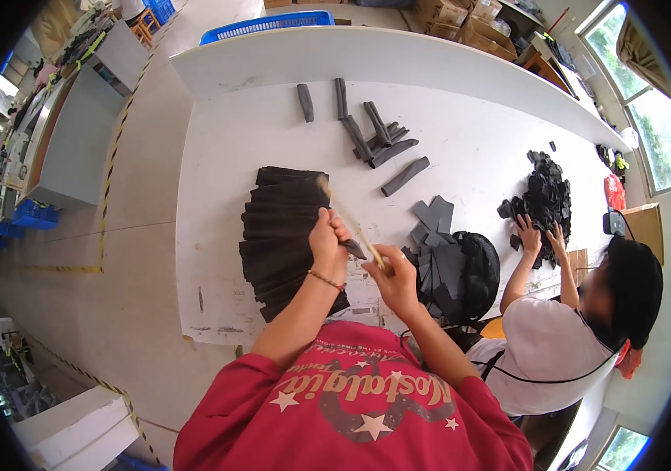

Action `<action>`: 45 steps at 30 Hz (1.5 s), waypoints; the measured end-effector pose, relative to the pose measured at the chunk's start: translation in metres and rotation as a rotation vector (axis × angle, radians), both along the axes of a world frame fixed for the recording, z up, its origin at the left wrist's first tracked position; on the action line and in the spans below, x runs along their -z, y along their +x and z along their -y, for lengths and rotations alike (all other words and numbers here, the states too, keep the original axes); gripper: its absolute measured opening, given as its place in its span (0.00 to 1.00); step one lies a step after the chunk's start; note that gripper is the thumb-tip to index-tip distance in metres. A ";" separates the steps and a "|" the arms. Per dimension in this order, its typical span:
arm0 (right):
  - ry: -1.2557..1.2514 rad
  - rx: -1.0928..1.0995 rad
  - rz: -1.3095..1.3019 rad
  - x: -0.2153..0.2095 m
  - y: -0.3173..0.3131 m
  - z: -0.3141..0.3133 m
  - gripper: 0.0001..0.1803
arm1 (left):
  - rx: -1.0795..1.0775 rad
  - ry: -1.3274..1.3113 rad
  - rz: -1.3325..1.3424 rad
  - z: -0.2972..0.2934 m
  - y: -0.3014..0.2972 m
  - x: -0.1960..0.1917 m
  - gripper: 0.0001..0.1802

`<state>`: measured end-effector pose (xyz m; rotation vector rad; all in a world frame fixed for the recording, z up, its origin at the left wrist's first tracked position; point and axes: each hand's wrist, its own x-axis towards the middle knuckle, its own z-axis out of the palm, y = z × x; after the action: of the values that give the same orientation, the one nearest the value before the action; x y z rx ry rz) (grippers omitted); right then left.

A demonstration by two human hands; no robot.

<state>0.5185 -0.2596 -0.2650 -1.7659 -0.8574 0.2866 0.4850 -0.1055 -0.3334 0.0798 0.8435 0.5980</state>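
Note:
My left hand (328, 245) is closed around a small dark fabric tube (355, 250), whose end sticks out toward my right hand. In my right hand (395, 276) is a thin pale stick (351, 222), pinched at its lower end and slanting up to the left past my left fist. Its upper part is slightly blurred. Beneath and beside my left hand lies a row of overlapping black fabric pieces (280, 235) on the white table (221, 149). Right of my right hand is a heap of flat dark grey strips (436, 263).
Several dark grey tubes (376, 125) lie toward the table's raised back board (398, 59). A rounded black bundle (478, 275) sits beside the strips. At the right, a co-worker (563, 337) has both hands on a black pile (543, 192). Behind the board stands a blue basket (268, 27).

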 end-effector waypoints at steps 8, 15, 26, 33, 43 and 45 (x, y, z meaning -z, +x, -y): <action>0.069 -0.062 -0.611 -0.011 0.009 -0.005 0.11 | -0.038 -0.035 -0.083 0.003 -0.015 -0.008 0.13; 0.003 -0.052 -0.105 0.009 0.001 -0.006 0.04 | 0.059 -0.065 -0.060 0.010 -0.006 0.011 0.16; 0.015 0.144 -0.018 -0.003 0.040 0.004 0.05 | 1.198 0.579 0.204 0.039 -0.023 -0.047 0.16; 0.202 0.542 -0.152 -0.004 0.080 -0.019 0.12 | 1.082 0.722 0.125 0.080 -0.042 -0.055 0.15; 0.141 0.428 -0.351 0.001 0.105 -0.012 0.15 | 1.620 0.985 -0.053 0.046 -0.089 -0.055 0.19; 0.021 0.342 -0.414 -0.023 0.094 -0.012 0.18 | 1.033 1.171 -0.145 0.042 -0.074 -0.059 0.12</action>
<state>0.6128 -0.2473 -0.2417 -1.7163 -0.2576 0.3958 0.4107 -0.1470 -0.2745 1.5385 0.3864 0.0187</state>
